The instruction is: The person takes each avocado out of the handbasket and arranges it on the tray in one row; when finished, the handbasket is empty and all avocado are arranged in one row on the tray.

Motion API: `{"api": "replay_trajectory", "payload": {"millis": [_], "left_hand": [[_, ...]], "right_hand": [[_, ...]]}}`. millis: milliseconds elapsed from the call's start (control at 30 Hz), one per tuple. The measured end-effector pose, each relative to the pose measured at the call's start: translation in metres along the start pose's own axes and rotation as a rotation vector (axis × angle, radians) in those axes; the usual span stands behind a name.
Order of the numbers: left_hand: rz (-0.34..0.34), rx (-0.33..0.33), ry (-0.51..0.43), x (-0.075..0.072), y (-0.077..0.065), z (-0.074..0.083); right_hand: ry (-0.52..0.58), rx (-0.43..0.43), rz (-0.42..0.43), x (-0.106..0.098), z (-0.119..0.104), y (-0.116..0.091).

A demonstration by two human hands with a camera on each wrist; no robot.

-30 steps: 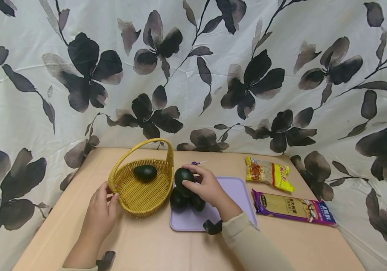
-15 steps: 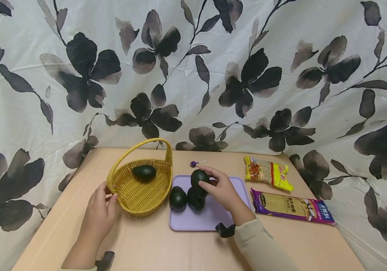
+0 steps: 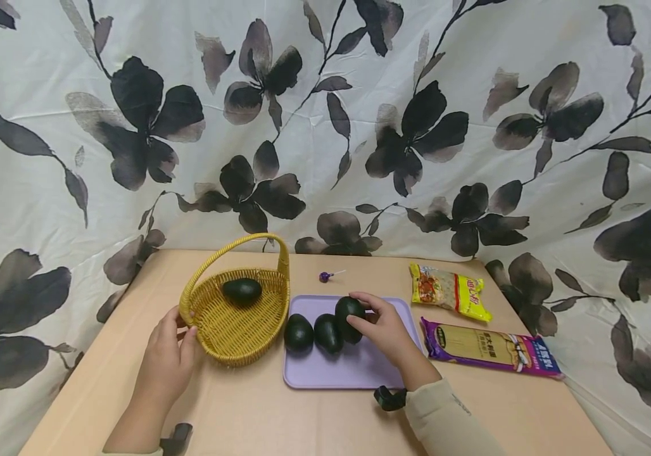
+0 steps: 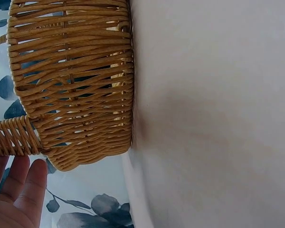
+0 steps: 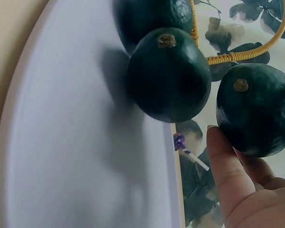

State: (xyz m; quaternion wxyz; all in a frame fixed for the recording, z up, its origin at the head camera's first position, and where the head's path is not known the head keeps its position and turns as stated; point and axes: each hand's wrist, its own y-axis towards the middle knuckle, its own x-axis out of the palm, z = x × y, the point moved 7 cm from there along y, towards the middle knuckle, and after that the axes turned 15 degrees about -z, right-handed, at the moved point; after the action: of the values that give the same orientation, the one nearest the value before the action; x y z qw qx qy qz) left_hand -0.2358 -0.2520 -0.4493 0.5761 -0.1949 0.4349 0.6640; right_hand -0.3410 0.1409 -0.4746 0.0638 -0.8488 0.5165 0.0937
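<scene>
At the left stands a yellow wicker basket (image 3: 240,335) with an arched handle and one dark green avocado (image 3: 242,291) inside. My left hand (image 3: 168,354) holds its left side at the base of the handle; in the left wrist view the fingertips (image 4: 36,173) meet the handle base. Right of the basket lies a lilac tray (image 3: 325,377) bearing an avocado (image 3: 299,334) and, beside it, another avocado (image 3: 328,334). My right hand (image 3: 385,329) pinches a third avocado (image 3: 349,316) between thumb and fingers over the tray, close to the middle one.
Behind the tray lies a purple lollipop (image 3: 325,277) on a white stick. To the right are a yellow food packet (image 3: 451,292) and a long purple-and-gold packet (image 3: 491,348). A floral cloth (image 3: 325,126) hangs behind the table.
My right hand has moved right with its avocado, from beside the basket's edge across the other two avocados and lower toward the tray. My left hand and the basket have stayed in place.
</scene>
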Motion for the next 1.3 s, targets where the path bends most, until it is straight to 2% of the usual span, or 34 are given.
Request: {"api": "replay_trajectory", "payload": {"millis": [600,1000,1300], "left_hand": [[-0.001,-0.03,0.001,-0.002,-0.001,0.004],[-0.008,-0.027,-0.007,-0.001,-0.001,0.002],[-0.005,-0.028,-0.003,-0.001,-0.002,0.003]], "right_hand": [[-0.085,0.041,0.062,-0.011,0.03,-0.004],[-0.179,0.08,0.103,-0.012,0.039,-0.008],[-0.218,0.098,0.089,-0.01,0.042,-0.009]]}}
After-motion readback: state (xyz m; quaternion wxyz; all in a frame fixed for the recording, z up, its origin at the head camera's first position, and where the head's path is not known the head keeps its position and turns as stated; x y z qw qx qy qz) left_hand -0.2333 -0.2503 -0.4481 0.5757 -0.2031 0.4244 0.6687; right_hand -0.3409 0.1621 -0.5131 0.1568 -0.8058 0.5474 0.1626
